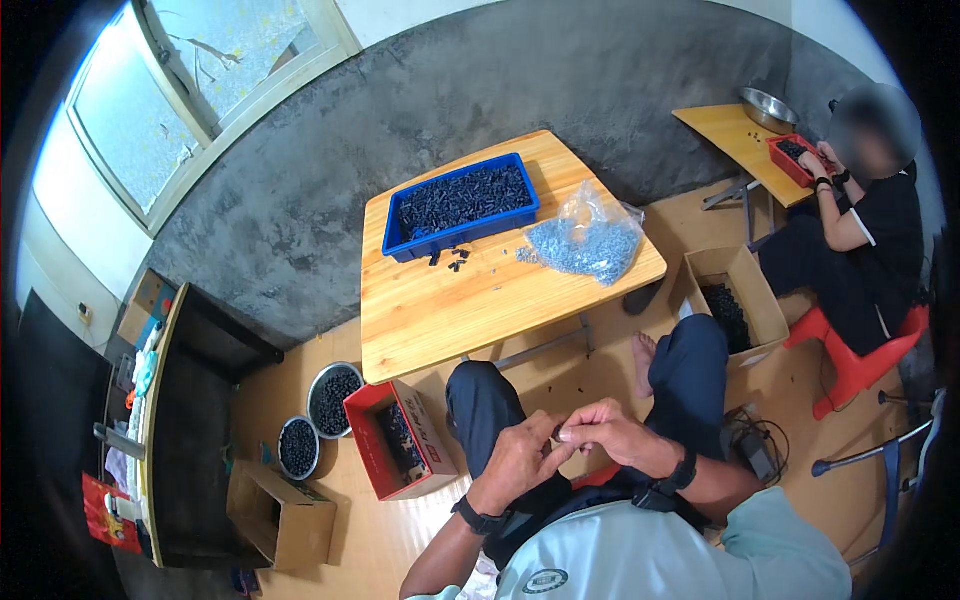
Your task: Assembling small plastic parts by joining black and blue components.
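My left hand [513, 462] and my right hand [617, 437] meet above my lap, fingertips pinched together. Between them shows a small dark piece [557, 434], mostly covered by the fingers, too small to tell its exact kind. Ahead on the wooden table [440, 320] stands a blue tray [395, 246] full of small black plastic parts [465, 200]. A few loose black parts [459, 262] lie by its front edge. To its right rests a clear plastic bag [590, 240] of small light-blue pieces, some spilled beside it.
Left of my knees are a red box [372, 455], two metal bowls [318, 420] of black parts and an open cardboard box [305, 525]. A carton [745, 265] of dark parts stands right. Beyond, a person on a red stool [850, 355] works over a red basket [792, 168].
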`<move>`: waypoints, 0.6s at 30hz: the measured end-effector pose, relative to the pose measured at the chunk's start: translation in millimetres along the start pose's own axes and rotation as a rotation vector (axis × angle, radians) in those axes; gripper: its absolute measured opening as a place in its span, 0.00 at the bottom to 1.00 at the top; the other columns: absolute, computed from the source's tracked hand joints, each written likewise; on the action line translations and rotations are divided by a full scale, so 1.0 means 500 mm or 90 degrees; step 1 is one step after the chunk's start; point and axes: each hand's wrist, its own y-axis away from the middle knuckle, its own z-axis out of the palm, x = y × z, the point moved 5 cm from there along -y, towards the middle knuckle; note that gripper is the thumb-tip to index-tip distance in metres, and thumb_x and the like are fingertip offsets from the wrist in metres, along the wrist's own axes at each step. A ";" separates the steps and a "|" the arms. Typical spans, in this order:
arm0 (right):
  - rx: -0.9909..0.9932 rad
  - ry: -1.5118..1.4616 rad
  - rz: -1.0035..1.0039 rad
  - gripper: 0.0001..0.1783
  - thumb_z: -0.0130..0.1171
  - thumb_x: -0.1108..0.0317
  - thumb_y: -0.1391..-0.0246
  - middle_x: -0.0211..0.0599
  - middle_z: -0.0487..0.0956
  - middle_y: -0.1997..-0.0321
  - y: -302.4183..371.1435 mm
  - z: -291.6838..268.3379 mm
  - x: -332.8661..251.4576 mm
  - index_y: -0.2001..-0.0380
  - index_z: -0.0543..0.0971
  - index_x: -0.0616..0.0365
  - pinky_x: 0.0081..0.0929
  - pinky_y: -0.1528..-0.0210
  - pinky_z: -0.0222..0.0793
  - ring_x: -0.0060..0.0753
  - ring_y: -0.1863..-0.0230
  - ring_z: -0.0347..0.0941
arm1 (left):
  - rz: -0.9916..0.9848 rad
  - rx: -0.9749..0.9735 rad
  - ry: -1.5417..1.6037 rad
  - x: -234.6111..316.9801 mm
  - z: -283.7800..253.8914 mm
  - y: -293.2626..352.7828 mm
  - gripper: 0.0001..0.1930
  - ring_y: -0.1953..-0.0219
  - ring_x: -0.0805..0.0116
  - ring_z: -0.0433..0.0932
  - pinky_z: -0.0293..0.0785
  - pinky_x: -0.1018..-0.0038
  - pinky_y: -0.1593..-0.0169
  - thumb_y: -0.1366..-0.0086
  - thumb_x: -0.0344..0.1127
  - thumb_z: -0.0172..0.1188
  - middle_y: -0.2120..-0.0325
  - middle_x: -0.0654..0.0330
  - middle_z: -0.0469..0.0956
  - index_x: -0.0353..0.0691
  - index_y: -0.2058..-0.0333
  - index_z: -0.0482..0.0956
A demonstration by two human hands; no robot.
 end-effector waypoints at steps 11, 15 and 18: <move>-0.012 -0.068 0.085 0.10 0.68 0.64 0.44 0.27 0.81 0.73 -0.012 -0.017 0.036 0.68 0.85 0.61 0.15 0.72 0.67 0.15 0.74 0.70 | 0.081 -0.067 -0.257 -0.041 0.034 0.000 0.14 0.77 0.47 0.79 0.74 0.57 0.74 0.37 0.38 0.65 0.77 0.48 0.74 0.34 0.68 0.71; 0.013 -0.077 0.109 0.10 0.68 0.65 0.45 0.27 0.80 0.74 -0.022 -0.035 0.064 0.69 0.85 0.61 0.16 0.72 0.67 0.16 0.75 0.70 | 0.080 -0.088 -0.245 -0.082 0.057 -0.005 0.15 0.78 0.49 0.79 0.73 0.58 0.75 0.35 0.40 0.63 0.80 0.48 0.74 0.36 0.68 0.69; 0.023 -0.067 0.105 0.09 0.68 0.65 0.45 0.27 0.79 0.75 -0.044 -0.049 0.051 0.70 0.84 0.61 0.18 0.73 0.66 0.16 0.75 0.69 | 0.098 -0.077 -0.245 -0.094 0.052 -0.028 0.16 0.79 0.48 0.79 0.73 0.58 0.76 0.35 0.42 0.63 0.82 0.49 0.74 0.36 0.68 0.69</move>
